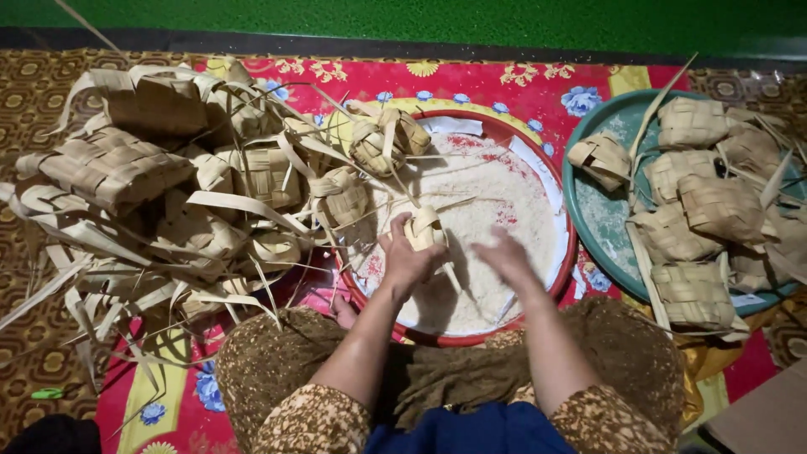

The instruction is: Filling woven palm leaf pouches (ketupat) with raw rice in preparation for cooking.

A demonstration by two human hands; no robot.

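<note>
Head view: woven pouch (pixel 424 229) upright in left hand (pixel 405 262)

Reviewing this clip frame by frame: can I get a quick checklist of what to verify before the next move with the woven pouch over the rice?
1. Left hand grips the woven pouch: ok.
2. Pouch sits above the red basin of rice: ok.
3. Right hand over the rice, apart from the pouch: ok, though blurred.
4. Pouch opening faces up: cannot tell.
5. Rice in the right hand: cannot tell.
6. Teal tray on the right has bare space beside its woven pouches: ok.
</note>
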